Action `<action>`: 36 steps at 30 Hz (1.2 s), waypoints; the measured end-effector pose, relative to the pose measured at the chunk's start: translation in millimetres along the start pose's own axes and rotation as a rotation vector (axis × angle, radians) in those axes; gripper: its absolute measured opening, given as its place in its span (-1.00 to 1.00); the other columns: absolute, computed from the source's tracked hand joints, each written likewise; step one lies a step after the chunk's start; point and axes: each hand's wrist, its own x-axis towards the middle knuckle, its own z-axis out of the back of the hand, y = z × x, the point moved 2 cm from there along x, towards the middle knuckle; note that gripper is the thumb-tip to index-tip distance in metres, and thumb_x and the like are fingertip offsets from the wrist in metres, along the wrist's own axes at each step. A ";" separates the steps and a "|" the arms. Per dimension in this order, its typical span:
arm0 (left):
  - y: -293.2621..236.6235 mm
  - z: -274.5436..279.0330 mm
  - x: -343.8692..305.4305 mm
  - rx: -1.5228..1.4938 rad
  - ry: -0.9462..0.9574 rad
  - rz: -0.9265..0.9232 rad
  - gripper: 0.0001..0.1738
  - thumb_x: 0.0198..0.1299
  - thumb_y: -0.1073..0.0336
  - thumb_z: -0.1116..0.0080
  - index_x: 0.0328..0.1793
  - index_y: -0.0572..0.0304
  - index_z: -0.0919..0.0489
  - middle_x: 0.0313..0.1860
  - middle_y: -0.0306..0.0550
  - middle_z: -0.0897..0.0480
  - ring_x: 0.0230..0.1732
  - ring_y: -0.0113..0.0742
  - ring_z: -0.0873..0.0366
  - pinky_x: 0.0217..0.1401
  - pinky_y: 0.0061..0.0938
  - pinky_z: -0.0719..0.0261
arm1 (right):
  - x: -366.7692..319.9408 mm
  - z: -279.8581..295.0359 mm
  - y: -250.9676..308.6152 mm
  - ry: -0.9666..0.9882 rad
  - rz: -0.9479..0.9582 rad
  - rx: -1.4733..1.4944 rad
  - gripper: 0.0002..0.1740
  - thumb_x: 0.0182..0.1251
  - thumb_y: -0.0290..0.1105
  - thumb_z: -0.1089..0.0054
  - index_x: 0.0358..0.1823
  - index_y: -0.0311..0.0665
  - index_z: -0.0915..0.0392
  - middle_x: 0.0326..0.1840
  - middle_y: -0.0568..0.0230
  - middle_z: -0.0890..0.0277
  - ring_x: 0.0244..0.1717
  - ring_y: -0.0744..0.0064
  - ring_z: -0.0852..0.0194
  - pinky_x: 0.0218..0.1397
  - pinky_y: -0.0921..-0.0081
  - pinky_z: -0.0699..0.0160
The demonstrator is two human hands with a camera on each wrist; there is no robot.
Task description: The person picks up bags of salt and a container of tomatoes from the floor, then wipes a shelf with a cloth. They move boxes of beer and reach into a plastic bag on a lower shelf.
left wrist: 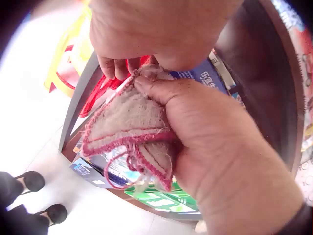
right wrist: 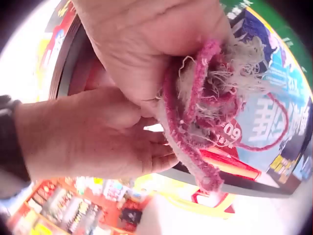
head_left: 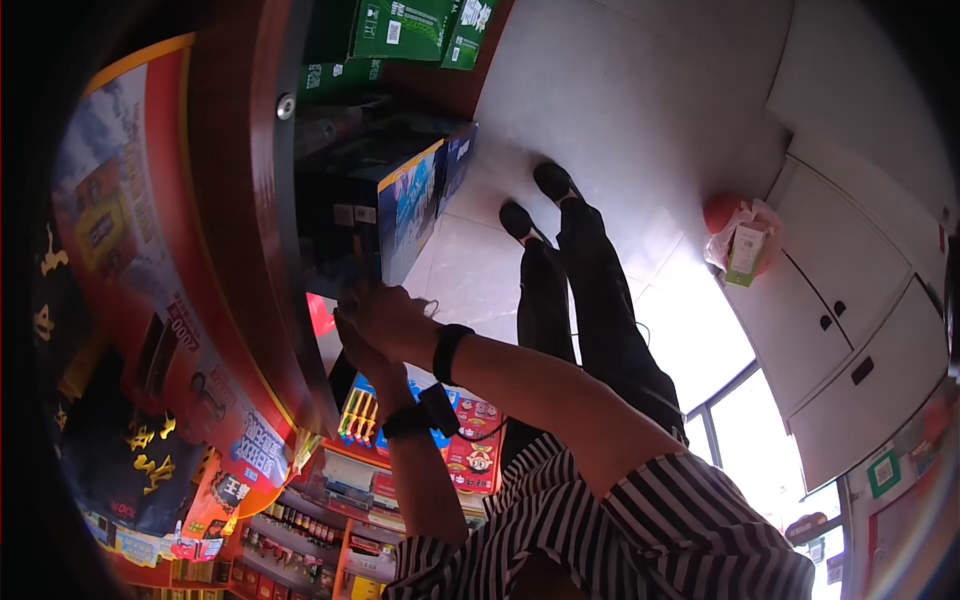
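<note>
I see open floor (head_left: 630, 110) to the right of a dark wooden edge (head_left: 275, 200). Beside that edge, the right hand (left wrist: 222, 137) clamps its fingers on a frayed pink-edged cloth (left wrist: 127, 115). The left hand (left wrist: 156, 29) bends in close; I cannot tell whether its fingers grip. A blue box (head_left: 410, 215) stands beyond, green boxes (head_left: 400, 30) farther.

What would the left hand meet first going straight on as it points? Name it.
Most likely the grey, pink-edged cloth in the right hand: the right wrist view shows it just beyond the left hand, though depth is unclear and they may be touching.
</note>
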 end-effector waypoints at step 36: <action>-88.5 18.8 185.3 0.092 -0.106 -0.538 -0.58 0.35 0.24 0.08 0.25 0.31 -0.35 0.14 0.09 -0.47 0.13 -0.10 -0.46 0.14 -0.34 -0.43 | 7.4 50.4 -25.9 -0.193 0.137 0.300 -0.52 0.06 -0.51 -0.21 0.08 -0.25 -0.40 0.04 0.10 -0.43 0.11 0.13 -0.44 0.15 0.32 -0.47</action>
